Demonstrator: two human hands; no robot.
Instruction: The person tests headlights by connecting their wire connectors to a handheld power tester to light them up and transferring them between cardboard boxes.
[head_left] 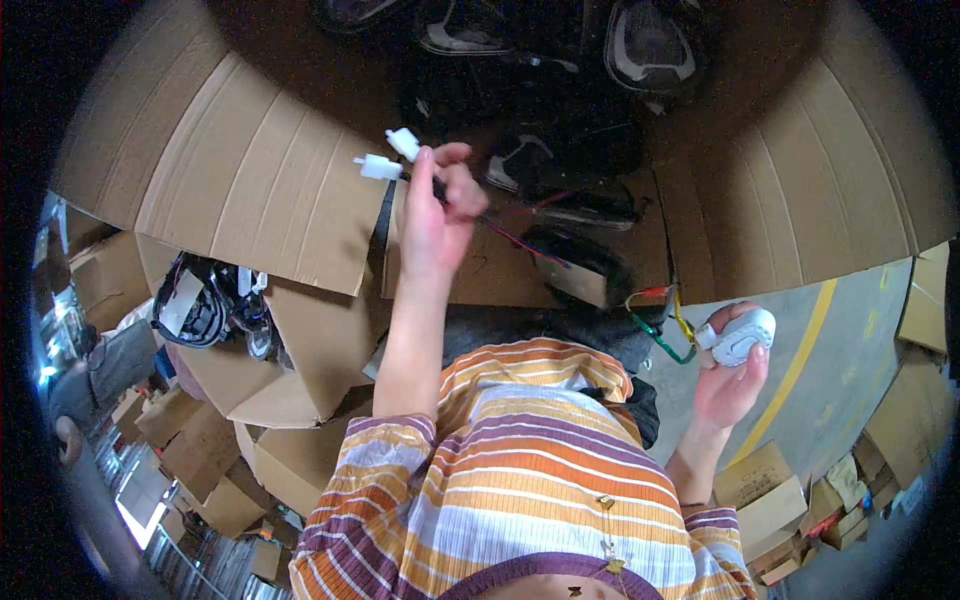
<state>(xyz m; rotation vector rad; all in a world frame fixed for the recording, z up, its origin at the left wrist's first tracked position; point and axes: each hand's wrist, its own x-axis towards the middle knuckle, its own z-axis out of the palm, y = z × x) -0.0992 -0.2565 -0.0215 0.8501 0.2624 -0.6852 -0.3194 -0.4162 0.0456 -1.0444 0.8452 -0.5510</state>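
Note:
My left hand is raised over a large open carton, its fingers closed round a dark cable. Two white plastic connectors stick out beyond the thumb on its left. Thin red and dark wires run from this hand toward a dark object with a tan label at the carton's near edge. My right hand, lower right, grips a small rounded white plastic device. Beside its fingertips, a loop of green, yellow and red wires hangs; where it joins the device is unclear.
The carton's flaps spread to both sides. Several dark items with grey curved parts lie in its shadowed inside. A smaller carton at left holds black cabled parts. More boxes are stacked lower left. Grey floor with a yellow line lies right.

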